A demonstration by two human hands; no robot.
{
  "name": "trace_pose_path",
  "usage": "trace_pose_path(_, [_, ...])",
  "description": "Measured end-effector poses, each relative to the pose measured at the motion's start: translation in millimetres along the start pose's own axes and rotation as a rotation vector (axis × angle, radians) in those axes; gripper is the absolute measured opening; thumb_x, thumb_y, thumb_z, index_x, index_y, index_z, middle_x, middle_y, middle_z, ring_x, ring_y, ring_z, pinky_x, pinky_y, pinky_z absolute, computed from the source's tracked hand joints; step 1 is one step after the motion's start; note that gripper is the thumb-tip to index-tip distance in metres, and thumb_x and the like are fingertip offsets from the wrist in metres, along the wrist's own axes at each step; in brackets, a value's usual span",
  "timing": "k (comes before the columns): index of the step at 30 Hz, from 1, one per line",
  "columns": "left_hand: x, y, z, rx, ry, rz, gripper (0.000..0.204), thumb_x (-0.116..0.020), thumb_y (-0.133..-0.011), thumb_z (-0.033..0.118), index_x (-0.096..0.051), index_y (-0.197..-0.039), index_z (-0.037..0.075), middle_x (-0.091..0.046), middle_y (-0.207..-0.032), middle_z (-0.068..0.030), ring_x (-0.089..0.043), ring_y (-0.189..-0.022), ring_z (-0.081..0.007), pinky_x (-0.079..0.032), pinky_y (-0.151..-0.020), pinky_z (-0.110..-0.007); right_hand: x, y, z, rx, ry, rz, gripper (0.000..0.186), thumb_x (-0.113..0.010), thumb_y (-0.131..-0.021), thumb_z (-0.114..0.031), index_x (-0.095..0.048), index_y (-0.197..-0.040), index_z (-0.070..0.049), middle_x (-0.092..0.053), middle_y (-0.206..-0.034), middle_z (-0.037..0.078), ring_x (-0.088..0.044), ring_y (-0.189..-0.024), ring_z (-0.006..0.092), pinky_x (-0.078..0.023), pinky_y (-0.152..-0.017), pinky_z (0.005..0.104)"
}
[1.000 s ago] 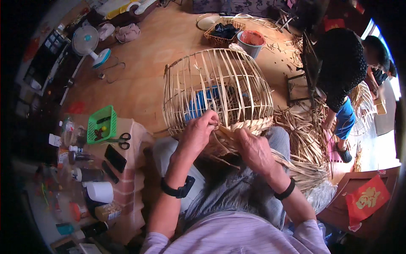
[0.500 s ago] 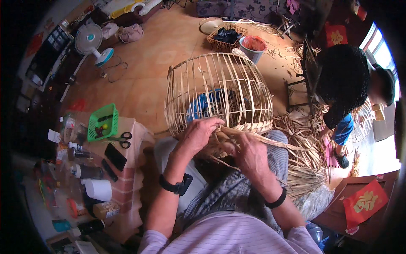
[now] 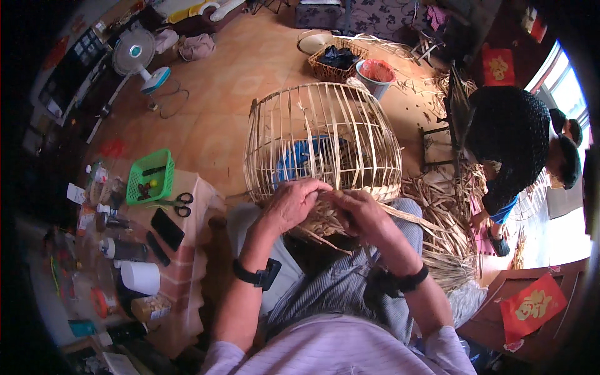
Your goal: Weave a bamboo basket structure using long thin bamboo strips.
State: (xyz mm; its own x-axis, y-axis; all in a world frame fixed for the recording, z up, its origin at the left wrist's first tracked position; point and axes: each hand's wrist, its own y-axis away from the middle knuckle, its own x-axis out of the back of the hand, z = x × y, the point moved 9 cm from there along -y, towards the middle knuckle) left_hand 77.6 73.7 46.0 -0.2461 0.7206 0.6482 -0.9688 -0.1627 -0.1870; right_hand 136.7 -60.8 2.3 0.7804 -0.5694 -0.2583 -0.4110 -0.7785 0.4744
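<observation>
One pale strip (image 3: 409,217) grasped by right hand (image 3: 367,215), left grip (image 3: 291,205) unclear, basket (image 3: 335,164) partly hidden

You wear a pale lilac shirt (image 3: 337,351) with fine horizontal lines across the front and short sleeves (image 3: 445,344) in the same cloth. Your forearms (image 3: 236,312) are bare below them. Around your left wrist runs a black band (image 3: 245,272), carrying a dark, squarish case (image 3: 270,275). Your right wrist has a black band (image 3: 415,279) too, with a dark blocky part (image 3: 384,282) at its inner side, its detail lost in shadow. Your trousers (image 3: 325,290) are grey, finely striped, and look paler at the left knee (image 3: 245,228).
</observation>
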Motion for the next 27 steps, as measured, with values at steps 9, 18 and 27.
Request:
trace_pose_path(9, [-8.1, 3.9, -4.3, 0.063, 0.045, 0.174, 0.021, -0.075, -0.094, 0.017, -0.073, -0.113, 0.006, -0.076, -0.101, -0.0142, -0.074, -0.095, -0.034, -0.057, -0.084, -0.041, 27.8, 41.1, -66.7, 0.359, -0.291, -0.218, 0.041, -0.046, -0.112, -0.036, -0.063, -0.111, 0.001, -0.063, -0.069, 0.009, -0.06, -0.054, 0.0165, -0.047, -0.051, 0.0278])
trace_pose_path(18, [-15.2, 1.6, -16.1, 0.206, -0.08, 0.212, 0.018, -0.075, -0.094, 0.016, -0.074, -0.111, 0.008, -0.077, -0.103, -0.0149, -0.074, -0.092, -0.0363, -0.058, -0.079, -0.041, 23.9, 3.9, -49.8, 0.559, 0.693, 0.195, 0.042, -0.078, -0.096, -0.014, -0.059, -0.13, 0.0, -0.072, -0.097, 0.003, -0.064, -0.078, 0.011, -0.054, -0.066, 0.0282])
trace_pose_path(27, [-34.6, 25.2, 19.5, -0.05, -0.333, 0.311, 0.053, -0.054, -0.098, -0.001, -0.044, -0.149, -0.001, -0.063, -0.129, -0.028, -0.061, -0.124, -0.0435, -0.048, -0.105, -0.053, 41.4, -28.6, -50.9, 0.704, 0.535, 0.464, 0.024, -0.083, -0.09, -0.016, -0.071, -0.101, 0.001, -0.072, -0.081, 0.012, -0.066, -0.073, 0.0117, -0.055, -0.067, 0.0341])
